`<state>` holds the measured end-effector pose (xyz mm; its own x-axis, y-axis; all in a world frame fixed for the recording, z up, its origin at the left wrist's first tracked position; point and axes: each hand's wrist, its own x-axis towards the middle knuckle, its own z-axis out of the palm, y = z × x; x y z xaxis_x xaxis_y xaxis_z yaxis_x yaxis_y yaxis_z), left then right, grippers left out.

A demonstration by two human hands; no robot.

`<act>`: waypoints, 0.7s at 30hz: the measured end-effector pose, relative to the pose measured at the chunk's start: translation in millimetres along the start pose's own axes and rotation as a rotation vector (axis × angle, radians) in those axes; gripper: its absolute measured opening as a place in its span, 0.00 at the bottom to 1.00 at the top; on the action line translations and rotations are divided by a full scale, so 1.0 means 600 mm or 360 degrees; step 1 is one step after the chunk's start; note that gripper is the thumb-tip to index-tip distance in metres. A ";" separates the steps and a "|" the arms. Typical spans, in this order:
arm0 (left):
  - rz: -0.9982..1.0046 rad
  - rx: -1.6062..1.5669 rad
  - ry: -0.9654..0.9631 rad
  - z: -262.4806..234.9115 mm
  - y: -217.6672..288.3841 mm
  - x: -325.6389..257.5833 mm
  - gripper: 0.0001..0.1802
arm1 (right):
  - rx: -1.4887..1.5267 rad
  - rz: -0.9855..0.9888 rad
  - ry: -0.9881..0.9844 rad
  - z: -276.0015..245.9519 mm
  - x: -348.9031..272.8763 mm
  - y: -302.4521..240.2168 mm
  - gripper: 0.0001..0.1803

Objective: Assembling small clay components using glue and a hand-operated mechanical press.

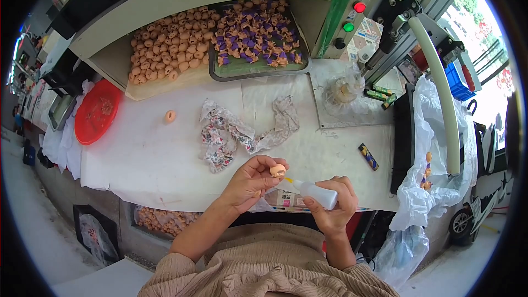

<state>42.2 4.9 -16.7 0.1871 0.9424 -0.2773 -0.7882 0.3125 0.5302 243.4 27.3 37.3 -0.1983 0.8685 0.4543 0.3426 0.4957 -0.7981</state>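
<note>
Between the fingertips of my left hand (248,185) is a small peach-coloured doll head (278,171) with a hollow opening. My right hand (336,203) is wrapped round a white squeeze bottle (318,193) with a yellow nozzle. The bottle lies tilted, its nozzle tip pointing at the doll head and very close to it; whether they touch I cannot tell. Both hands are above the near edge of the white-covered table (165,159). Another hollow doll head (170,116) lies alone on the table at the left.
Loose doll heads (165,47) are piled on the back shelf beside a dark tray (264,71) of purple-and-peach doll bodies. A crumpled floral cloth (220,137) lies mid-table, a red dish (99,113) at left. A press machine (379,52) and a lighter-like dark object (368,157) are at right.
</note>
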 end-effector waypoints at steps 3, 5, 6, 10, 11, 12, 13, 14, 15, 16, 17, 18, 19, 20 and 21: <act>-0.0008 -0.0021 -0.0003 -0.001 -0.001 0.000 0.16 | 0.0015 0.0027 -0.0031 -0.002 0.002 -0.001 0.20; -0.0006 -0.0022 0.0006 0.000 -0.001 0.000 0.16 | -0.0027 0.0008 -0.0024 -0.004 0.003 -0.001 0.20; -0.0003 -0.0023 0.0015 0.001 -0.001 0.000 0.15 | -0.0026 0.0009 -0.0024 -0.005 0.004 -0.001 0.20; -0.0008 -0.0040 0.0005 -0.002 -0.003 -0.001 0.15 | -0.0025 0.0014 -0.0005 -0.008 0.003 0.000 0.17; 0.0001 -0.0039 0.0008 -0.001 -0.003 -0.001 0.16 | -0.0025 0.0020 -0.0002 -0.008 0.003 0.001 0.17; 0.0010 -0.0038 0.0012 -0.001 -0.003 -0.002 0.16 | -0.0024 0.0019 -0.0002 -0.007 0.002 0.001 0.17; 0.0012 -0.0038 0.0012 -0.001 -0.002 -0.002 0.16 | -0.0019 0.0011 0.0005 -0.006 0.002 0.000 0.17; -0.0006 -0.0059 0.0012 -0.001 -0.001 -0.003 0.16 | -0.0017 0.0002 0.0013 -0.006 0.001 -0.001 0.17; -0.0024 -0.0081 0.0012 -0.001 0.000 -0.004 0.16 | -0.0019 0.0000 0.0013 -0.006 0.001 -0.002 0.17; -0.0022 -0.0082 0.0010 0.000 0.001 -0.006 0.16 | -0.0017 -0.0007 0.0047 -0.006 0.001 -0.003 0.17; -0.0010 -0.0086 0.0014 0.002 0.003 -0.008 0.16 | -0.0013 -0.0013 0.0080 -0.005 0.001 -0.004 0.17; 0.0002 -0.0090 0.0018 0.003 0.005 -0.010 0.16 | -0.0014 -0.0017 0.0081 -0.004 0.001 -0.001 0.17; 0.0007 -0.0089 0.0015 0.002 0.008 -0.012 0.16 | -0.0010 -0.0032 0.0084 -0.002 0.002 0.006 0.17; -0.0017 -0.0119 0.0014 0.000 0.010 -0.015 0.16 | -0.0005 -0.0048 0.0089 0.001 0.002 0.012 0.17; -0.0040 -0.0149 0.0013 -0.001 0.013 -0.019 0.17 | -0.0005 -0.0056 0.0090 0.008 0.004 0.018 0.17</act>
<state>33.6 -3.2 -9.9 0.2028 0.9333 -0.2962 -0.8347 0.3229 0.4460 242.3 34.5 28.1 -0.1582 0.8494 0.5034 0.3390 0.5256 -0.7803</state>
